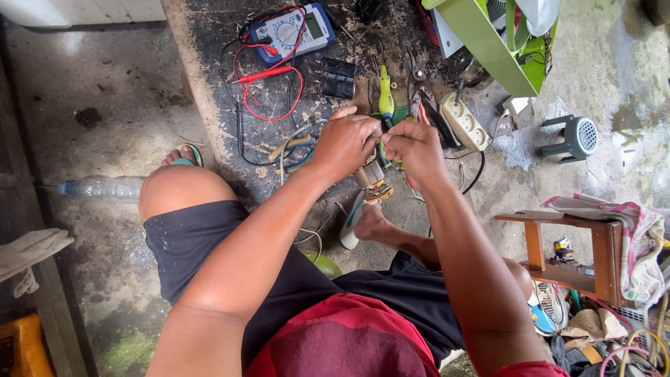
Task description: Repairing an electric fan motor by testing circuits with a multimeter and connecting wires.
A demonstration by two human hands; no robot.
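The small motor winding [372,180], a block of metal laminations with copper coil showing at its lower end, sits just below and between the two hands; it hangs in the air over the near edge of the dark tabletop [209,63], not resting on it; its long axis runs roughly from the left hand down toward the person's bare foot [373,225]. The left hand [345,143] lies above and to the left of the winding, fingers curled down and pressed on its upper side; the right hand [417,150] lies above and to the right of it, fingertips pinched together on something thin at its top, too small to tell; the two hands touch over the winding, both about equally near. Beyond the winding on the tabletop lie a green-handled screwdriver [385,98], pliers [419,94] and a blue multimeter [293,29] with red leads.
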